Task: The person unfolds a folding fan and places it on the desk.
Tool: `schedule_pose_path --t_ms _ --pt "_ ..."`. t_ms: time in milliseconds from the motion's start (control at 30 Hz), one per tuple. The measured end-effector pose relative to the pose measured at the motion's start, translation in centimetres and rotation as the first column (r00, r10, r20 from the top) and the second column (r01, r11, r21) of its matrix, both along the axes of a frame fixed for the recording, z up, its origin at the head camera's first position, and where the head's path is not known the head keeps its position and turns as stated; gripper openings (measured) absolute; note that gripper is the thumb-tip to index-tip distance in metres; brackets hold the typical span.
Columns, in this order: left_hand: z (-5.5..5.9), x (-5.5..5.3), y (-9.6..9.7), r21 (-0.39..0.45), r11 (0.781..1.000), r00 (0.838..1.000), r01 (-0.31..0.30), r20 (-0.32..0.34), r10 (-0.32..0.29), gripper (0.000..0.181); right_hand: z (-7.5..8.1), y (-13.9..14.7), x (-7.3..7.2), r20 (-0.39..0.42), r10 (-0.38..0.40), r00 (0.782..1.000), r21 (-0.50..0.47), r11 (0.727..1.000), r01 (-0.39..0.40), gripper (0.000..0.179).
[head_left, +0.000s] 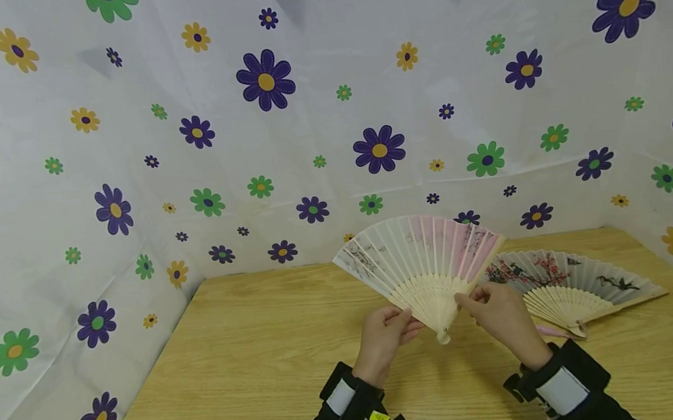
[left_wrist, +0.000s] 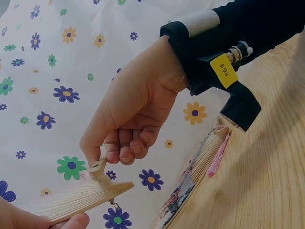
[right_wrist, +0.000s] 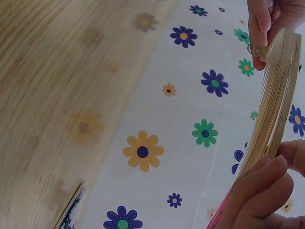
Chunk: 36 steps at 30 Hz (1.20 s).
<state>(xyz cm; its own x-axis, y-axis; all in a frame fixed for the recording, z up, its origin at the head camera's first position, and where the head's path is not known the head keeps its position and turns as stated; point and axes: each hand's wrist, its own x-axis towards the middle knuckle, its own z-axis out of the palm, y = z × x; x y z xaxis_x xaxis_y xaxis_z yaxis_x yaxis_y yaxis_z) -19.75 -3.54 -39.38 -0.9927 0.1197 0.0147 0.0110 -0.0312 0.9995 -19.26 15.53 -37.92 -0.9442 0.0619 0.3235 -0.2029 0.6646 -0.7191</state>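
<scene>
A white-and-pink folding fan [head_left: 424, 250] is spread and held above the table, its pivot end pointing down. My left hand [head_left: 386, 337] pinches the left outer stick near the bottom. On the other side, my right hand [head_left: 502, 312] pinches the right outer stick between thumb and fingers. The left wrist view shows the pale wooden sticks of the fan [left_wrist: 78, 202] almost edge-on, with the right hand [left_wrist: 138, 105] above them. In the right wrist view, a small metal ring shows at the pivot of the fan [right_wrist: 274, 105].
A second folding fan [head_left: 562, 274], with red blossoms and a dark bird, lies spread on the wooden table [head_left: 253, 360] at the right. Its pink tassel [head_left: 551, 332] lies near the pivot. A flower-patterned white cloth [head_left: 309, 122] stands behind and at the sides.
</scene>
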Motion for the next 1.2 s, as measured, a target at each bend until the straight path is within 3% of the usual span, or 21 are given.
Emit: schedule_pose_path --t_ms 533,833,1000,1200 --pt "0.09 0.09 -0.01 0.068 0.997 0.999 -0.026 0.044 0.023 0.019 -0.05 0.24 -0.26 0.054 -0.031 0.998 -0.018 0.999 0.032 0.027" --pt "-0.03 0.09 -0.15 0.103 0.994 0.999 -0.030 0.035 0.027 0.021 -0.32 0.30 -0.40 0.093 -0.022 0.995 -0.069 0.997 0.028 0.026" --pt "0.03 0.02 -0.20 0.113 0.992 0.998 -0.050 0.045 0.045 0.021 -0.23 0.54 -0.52 0.133 -0.010 0.991 -0.161 0.986 0.031 0.030" --pt "-0.08 -0.26 -0.28 0.130 0.988 0.996 -0.082 0.054 0.075 0.020 -0.37 0.87 -0.83 0.161 0.010 0.987 -0.309 0.950 0.041 0.033"
